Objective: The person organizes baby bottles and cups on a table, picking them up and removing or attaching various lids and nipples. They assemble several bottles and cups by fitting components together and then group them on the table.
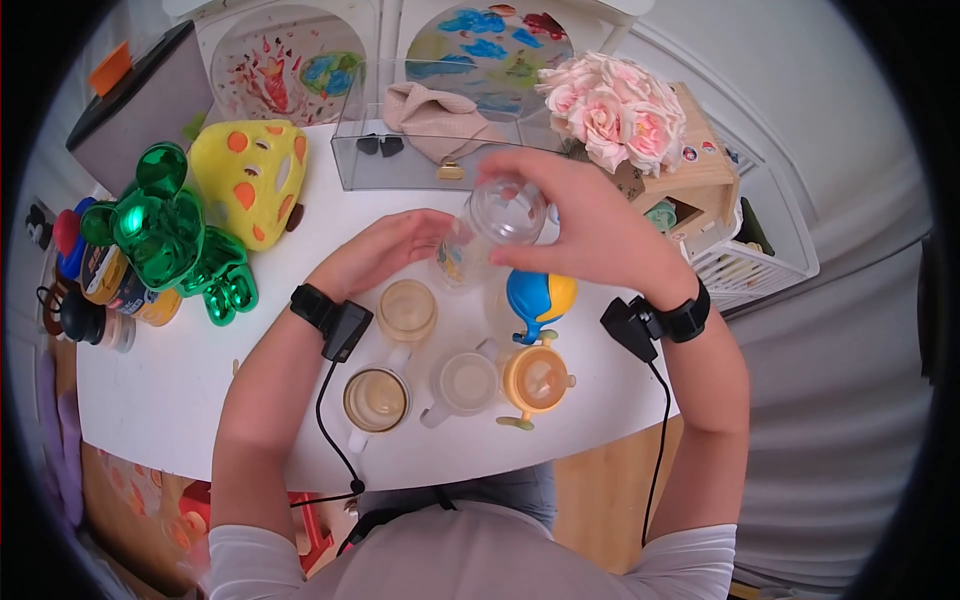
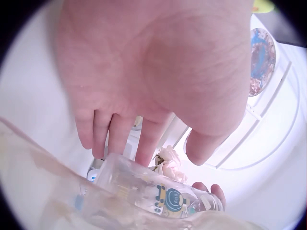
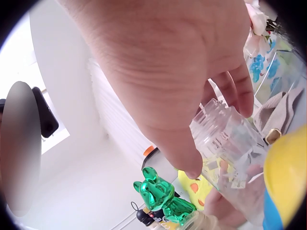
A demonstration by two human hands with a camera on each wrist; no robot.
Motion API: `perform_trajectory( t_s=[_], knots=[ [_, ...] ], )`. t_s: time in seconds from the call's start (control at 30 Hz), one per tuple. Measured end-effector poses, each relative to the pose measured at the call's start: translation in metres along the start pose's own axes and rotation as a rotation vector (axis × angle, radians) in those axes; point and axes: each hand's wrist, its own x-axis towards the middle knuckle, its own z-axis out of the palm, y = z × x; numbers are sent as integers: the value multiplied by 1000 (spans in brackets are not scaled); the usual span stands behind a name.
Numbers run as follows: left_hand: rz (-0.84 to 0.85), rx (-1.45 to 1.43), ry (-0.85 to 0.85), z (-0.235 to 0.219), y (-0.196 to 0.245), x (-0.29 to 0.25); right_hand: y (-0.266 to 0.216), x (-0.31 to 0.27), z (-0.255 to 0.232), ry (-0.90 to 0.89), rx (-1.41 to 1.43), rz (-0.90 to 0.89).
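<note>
A clear plastic bottle (image 1: 458,258) with a printed label stands tilted near the middle of the table. My right hand (image 1: 590,215) grips it near its threaded neck (image 3: 213,120), thumb on one side and fingers on the other. My left hand (image 1: 395,245) is at the bottle's left with fingers extended, fingertips close to its side. In the left wrist view, the palm (image 2: 153,62) faces the camera and the label (image 2: 172,199) shows below the fingers. A blue and yellow object with a spout (image 1: 540,297) stands just below the right hand.
Nearer the body are a beige cup (image 1: 407,312), a dark-rimmed mug (image 1: 377,400), a pale two-handled cup (image 1: 467,383) and an orange cup (image 1: 540,380). A shiny green bear (image 1: 160,235) and yellow plush (image 1: 250,180) stand left. Behind are a clear box (image 1: 360,165) and pink roses (image 1: 625,110).
</note>
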Motion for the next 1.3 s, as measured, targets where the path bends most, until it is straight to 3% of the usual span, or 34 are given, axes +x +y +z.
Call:
perform_trajectory(
  t_s=[0.23, 0.3, 0.5, 0.73, 0.93, 1.1, 1.3],
  knots=[
    [-27, -69, -15, 5, -3, -1, -3, -13, 19, -86, -132, -73],
    [-24, -98, -49, 2, -6, -2, -7, -13, 21, -200, -70, -28],
    [-128, -147, -37, 5, -5, -4, -12, -18, 24, -221, -49, -108],
    [-146, -172, -22, 10, -5, -7, -19, -26, 16, -229, 30, -69],
    [-146, -188, -80, 14, -2, -8, -54, -43, 2, 28, -202, -149],
    [-172, -133, -39, 11, -4, -7, -96, -61, 20, -266, -225, -190],
    [-181, -136, -43, 13, -3, -9, -95, -64, 54, -203, -425, -277]
  ],
)
